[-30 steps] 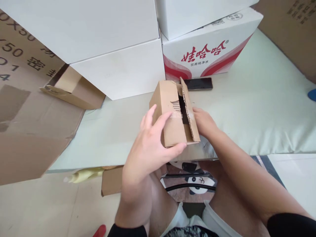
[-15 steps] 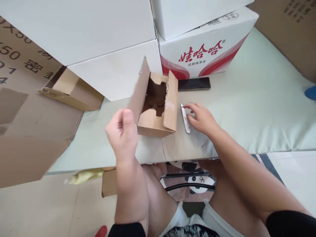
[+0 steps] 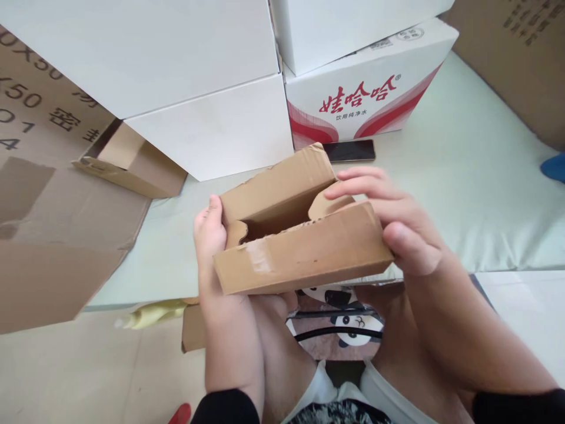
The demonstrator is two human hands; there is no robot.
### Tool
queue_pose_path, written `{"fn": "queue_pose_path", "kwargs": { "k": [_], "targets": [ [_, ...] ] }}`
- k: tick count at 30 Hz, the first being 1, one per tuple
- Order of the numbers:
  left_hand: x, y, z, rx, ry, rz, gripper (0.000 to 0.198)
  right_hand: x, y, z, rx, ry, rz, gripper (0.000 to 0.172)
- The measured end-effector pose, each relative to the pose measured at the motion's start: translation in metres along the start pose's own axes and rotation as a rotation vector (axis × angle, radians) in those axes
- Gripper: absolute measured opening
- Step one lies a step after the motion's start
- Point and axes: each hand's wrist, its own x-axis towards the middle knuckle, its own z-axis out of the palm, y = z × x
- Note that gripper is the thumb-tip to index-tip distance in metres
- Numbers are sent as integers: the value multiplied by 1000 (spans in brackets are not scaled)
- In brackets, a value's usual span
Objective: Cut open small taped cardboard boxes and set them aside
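A small brown cardboard box (image 3: 304, 250) with its top flaps up is between my two hands, turned so its long side faces me. My left hand (image 3: 210, 229) grips the left end, thumb up along the edge. At the right end my right hand (image 3: 406, 227) has its fingers over the end flap (image 3: 331, 203) and its thumb by the near flap's corner. The dark inside shows between the flaps; its contents are hidden. A strip of clear tape (image 3: 259, 256) sticks to the near flap. The slim white tool from before is out of sight.
Behind the box a black phone (image 3: 352, 151) lies on the pale green padded surface (image 3: 441, 194). White cartons (image 3: 212, 135) and a red-and-white water carton (image 3: 366, 103) stand at the back. Large brown cartons (image 3: 53, 200) flank the left. A blue object (image 3: 554, 169) shows at the right edge.
The box has been turned and drawn nearer to me. My left hand, a fist before, now holds its left end. My right hand has left the white tool and moved onto the box's right end.
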Motion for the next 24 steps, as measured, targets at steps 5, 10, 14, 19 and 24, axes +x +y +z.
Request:
{"fn": "queue_pose_path", "kwargs": {
  "k": [5, 10, 14, 19, 24],
  "targets": [
    [-9, 0, 13, -22, -57, -106, 51, -2, -1, 6, -147, -212, -6, 52],
    [-4, -5, 13, 21, -123, -144, 51, -2, -2, 9, -159, -224, -33, 48],
    [4, -8, 11, 21, -106, -77, 36, -1, -1, 12, -120, -82, -46, 41],
    [-10, -2, 9, -34, -383, -122, 40, -6, 34, 18, -53, 325, 195, 30],
    [-15, -7, 6, -96, -614, -248, 58, -5, 64, 20, 175, 519, 379, 21]
  ]
}}
